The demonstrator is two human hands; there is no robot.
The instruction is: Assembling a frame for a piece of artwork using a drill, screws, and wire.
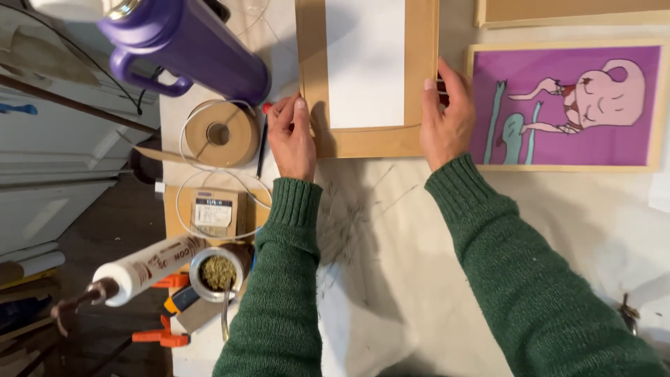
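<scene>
**Wooden frame held flat by both side rails**

Purple plastic marks the far left, where a big insulated jug [188, 45] lies at the table's corner. Below it sit a roll of brown paper tape [220, 134] ringed by a loop of thin wire, a small flat box [213, 213], a cup of green herb with a metal straw [218, 274] and a white cartridge tube [150, 269] over orange clamps.

Next comes the left hand [292, 136], fingers curled loosely against the left rail of the wooden frame [368, 136], thumb along its edge. The frame lies flat on the pale cloth-covered table [419, 244], top centre, a white panel [365, 63] filling its opening. It looks light and stiff, yet thin in the rails, so it likely twists if lifted by one corner; the two long side rails seem the safest hold, away from the white face, which would mark easily.

The right hand [447, 119] presses the right rail, fingers nearly straight, gripping nothing else. Beside it lies a framed purple picture of a pink figure [565, 105].
</scene>
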